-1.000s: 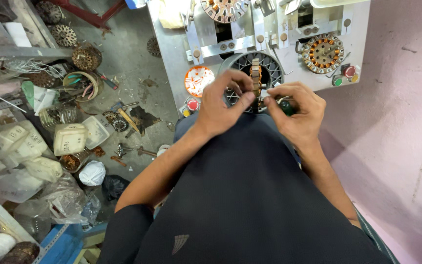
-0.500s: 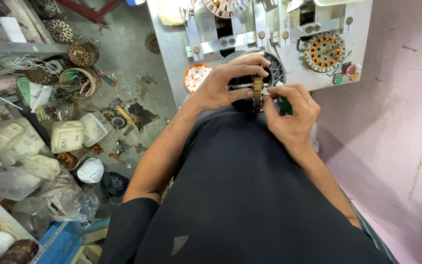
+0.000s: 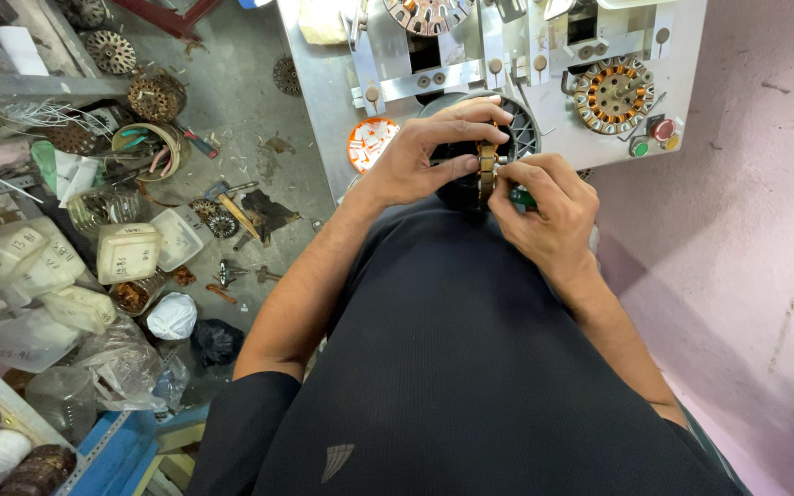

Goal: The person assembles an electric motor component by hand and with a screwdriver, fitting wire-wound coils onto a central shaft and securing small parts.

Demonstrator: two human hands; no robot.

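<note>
Left hand: grips the round copper-wound motor stator (held on edge); keep it steady
Right hand: pinches a small green-handled tool at the stator; work gently

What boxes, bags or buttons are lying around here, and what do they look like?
White plastic tubs: on the floor at left, squarish, lidded, with handwritten marks.
Clear plastic bags: lower left, crumpled.
White bag: beside the tubs, small, bunched.
Orange dish: on the grey machine table, round, holding white pieces.
Red and green buttons: on the machine's right, round.
</note>
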